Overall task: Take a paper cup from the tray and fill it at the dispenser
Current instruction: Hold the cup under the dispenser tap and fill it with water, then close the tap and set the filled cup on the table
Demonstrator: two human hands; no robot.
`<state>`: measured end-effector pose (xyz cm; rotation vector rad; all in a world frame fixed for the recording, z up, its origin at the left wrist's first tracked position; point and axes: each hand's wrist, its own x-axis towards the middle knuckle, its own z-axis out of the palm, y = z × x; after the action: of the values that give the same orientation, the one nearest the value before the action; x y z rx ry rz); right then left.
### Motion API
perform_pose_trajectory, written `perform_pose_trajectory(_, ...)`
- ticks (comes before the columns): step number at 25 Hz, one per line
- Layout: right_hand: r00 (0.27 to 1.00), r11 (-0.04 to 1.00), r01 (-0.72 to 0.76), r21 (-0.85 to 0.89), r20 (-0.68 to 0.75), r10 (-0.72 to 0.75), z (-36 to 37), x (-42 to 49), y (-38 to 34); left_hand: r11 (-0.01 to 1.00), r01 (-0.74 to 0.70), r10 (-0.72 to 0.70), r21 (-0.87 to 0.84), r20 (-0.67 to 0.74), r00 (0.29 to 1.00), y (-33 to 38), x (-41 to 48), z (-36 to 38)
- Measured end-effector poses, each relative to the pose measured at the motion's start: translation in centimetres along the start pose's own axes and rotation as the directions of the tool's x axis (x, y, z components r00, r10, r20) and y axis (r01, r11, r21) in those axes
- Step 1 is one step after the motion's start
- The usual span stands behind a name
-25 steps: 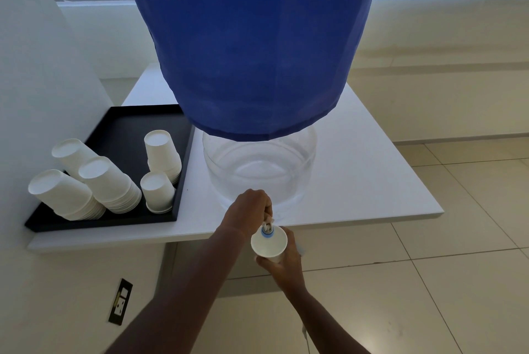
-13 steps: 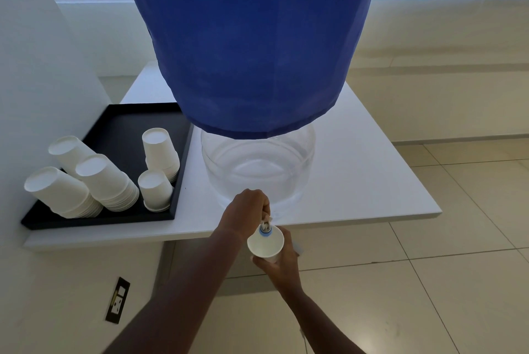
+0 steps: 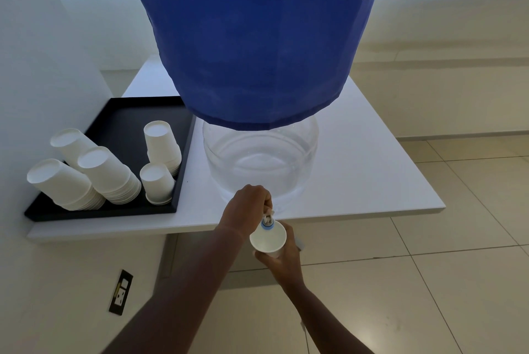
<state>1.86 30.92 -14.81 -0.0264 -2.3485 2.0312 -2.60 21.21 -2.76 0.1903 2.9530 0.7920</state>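
A large water dispenser stands on the white counter (image 3: 372, 170): a clear jug base (image 3: 260, 161) under a blue cloth cover (image 3: 254, 38). Its small white and blue tap (image 3: 267, 221) juts over the counter's front edge. My left hand (image 3: 246, 207) is closed on the tap from above. Just below the spout, my right hand (image 3: 282, 260) holds a white paper cup (image 3: 267, 239) upright, mouth up. A black tray (image 3: 126, 124) at the left carries several stacks of upturned white paper cups (image 3: 106, 173).
A white wall (image 3: 37, 73) rises just left of the tray. Below the counter, a black wall socket (image 3: 121, 292) sits low on the left. Beige floor tiles (image 3: 429, 282) spread out to the right and under my arms.
The view has shifted slightly, with tray and dispenser drifting a little up and left in the frame. Both hands keep their hold on tap and cup.
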Motion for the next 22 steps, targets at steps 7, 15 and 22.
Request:
perform_pose_trajectory(7, 1.0, 1.0, 0.024, -0.015, 0.003, -0.024, 0.1, -0.1, 0.0, 0.999, -0.039, 0.038, -0.017, -0.03, 0.999, -0.2, -0.2, 0.1)
perform_pose_trajectory(15, 0.999, 0.999, 0.032, 0.007, 0.01, -0.032, 0.0, -0.1, 0.1, 0.982, -0.143, 0.15, 0.122, -0.05, 0.987, -0.8, -2.6, 1.2)
perform_pose_trajectory(22, 0.999, 0.999, 0.031, 0.024, 0.013, -0.031, -0.5, -0.4, 0.5, 0.825, -0.289, 0.352, 0.486, -0.04, 0.935, -0.3, -6.6, 5.0)
